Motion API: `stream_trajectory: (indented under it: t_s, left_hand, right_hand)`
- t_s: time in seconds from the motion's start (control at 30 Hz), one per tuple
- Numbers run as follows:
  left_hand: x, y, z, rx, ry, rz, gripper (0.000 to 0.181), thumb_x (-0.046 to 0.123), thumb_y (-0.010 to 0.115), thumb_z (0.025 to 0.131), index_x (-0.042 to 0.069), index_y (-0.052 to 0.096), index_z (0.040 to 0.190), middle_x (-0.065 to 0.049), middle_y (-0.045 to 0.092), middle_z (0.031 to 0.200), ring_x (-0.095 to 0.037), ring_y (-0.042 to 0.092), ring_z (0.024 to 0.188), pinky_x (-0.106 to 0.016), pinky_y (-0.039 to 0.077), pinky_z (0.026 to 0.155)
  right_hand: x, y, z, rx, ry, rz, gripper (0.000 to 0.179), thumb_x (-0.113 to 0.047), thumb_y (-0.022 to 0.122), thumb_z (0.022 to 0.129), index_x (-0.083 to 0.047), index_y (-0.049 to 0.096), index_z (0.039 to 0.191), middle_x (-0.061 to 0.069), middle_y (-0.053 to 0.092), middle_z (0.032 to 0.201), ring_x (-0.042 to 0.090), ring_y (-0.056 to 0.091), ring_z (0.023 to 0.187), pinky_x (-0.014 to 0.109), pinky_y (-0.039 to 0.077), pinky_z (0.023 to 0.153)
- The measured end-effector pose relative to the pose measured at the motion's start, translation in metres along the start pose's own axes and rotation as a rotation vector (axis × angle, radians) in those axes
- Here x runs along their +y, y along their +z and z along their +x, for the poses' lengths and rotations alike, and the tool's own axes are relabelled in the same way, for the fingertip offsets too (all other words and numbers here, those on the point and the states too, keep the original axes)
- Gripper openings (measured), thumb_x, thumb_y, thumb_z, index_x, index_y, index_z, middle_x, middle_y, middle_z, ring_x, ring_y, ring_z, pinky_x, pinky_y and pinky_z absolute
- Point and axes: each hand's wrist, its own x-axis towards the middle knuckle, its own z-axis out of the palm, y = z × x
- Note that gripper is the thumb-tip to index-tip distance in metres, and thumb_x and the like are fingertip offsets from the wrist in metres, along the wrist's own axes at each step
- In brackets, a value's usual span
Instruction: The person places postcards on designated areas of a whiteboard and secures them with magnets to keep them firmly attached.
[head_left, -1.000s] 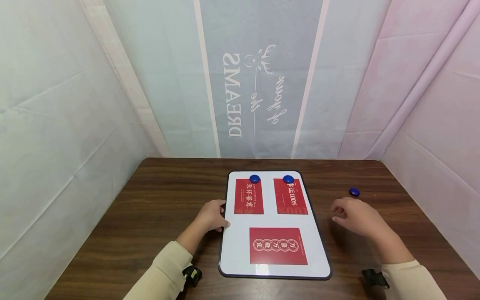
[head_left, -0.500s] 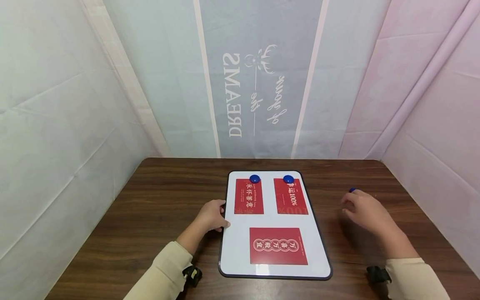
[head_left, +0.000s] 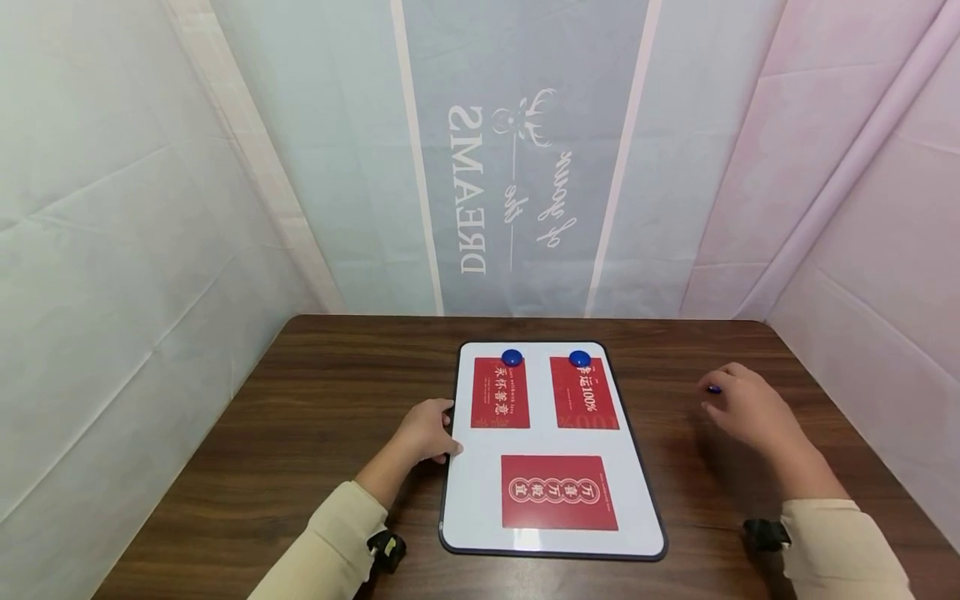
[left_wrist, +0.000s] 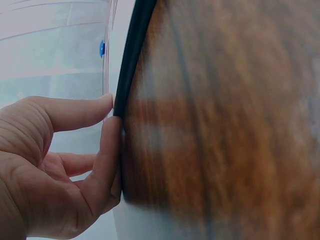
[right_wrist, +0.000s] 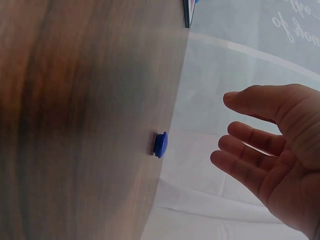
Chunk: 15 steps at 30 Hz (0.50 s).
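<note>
A whiteboard [head_left: 480,492] with a dark frame lies on the table. On it are three red cards: one at the upper left [head_left: 500,408], one at the upper right [head_left: 581,396], and one lower down [head_left: 558,517]. Round blue magnets sit at the top edges of the upper-left card [head_left: 512,357] and the upper-right card [head_left: 580,358]. My left hand [head_left: 427,432] pinches the board's left edge, thumb on the face and fingers along the frame. Apart from the loose blue magnet [right_wrist: 160,144] on the table, my right hand [head_left: 753,408] hovers with loosely bent fingers, partly hiding it in the head view.
The brown wooden table [head_left: 337,375] reaches back to a grey printed curtain [head_left: 525,283]. Pale fabric walls stand along the left [head_left: 150,250] and right [head_left: 885,275] sides. Each wrist wears a black strap.
My right hand has moved to the right and slightly farther back, coming over the loose blue magnet. The left hand and the board have stayed in place.
</note>
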Motion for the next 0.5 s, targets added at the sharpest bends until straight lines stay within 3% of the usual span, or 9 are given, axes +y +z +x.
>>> stream_trajectory:
  t_s: [0.13,0.5]
  left_hand:
    - [0.001,0.000,-0.001,0.000,0.001,0.002,0.078,0.000,0.084,0.072,-0.005,0.046,0.140,-0.014,0.055,0.102,-0.018,0.060,0.056,-0.027,0.056,0.050]
    - [0.000,0.000,0.000,0.003,-0.001,-0.006,0.078,-0.001,0.084,0.072,-0.004,0.046,0.140,-0.014,0.055,0.101,-0.019,0.060,0.058,-0.027,0.056,0.049]
  right_hand:
    - [0.007,0.001,0.006,0.020,0.002,-0.002,0.020,-0.002,0.077,0.074,0.003,0.069,0.092,0.020,0.059,0.092,0.039,0.060,0.083,0.057,0.051,0.072]
    - [0.030,0.011,0.017,-0.087,0.095,0.010,0.020,-0.003,0.072,0.079,0.004,0.068,0.098,0.030,0.056,0.103,0.048,0.057,0.091,0.062,0.048,0.076]
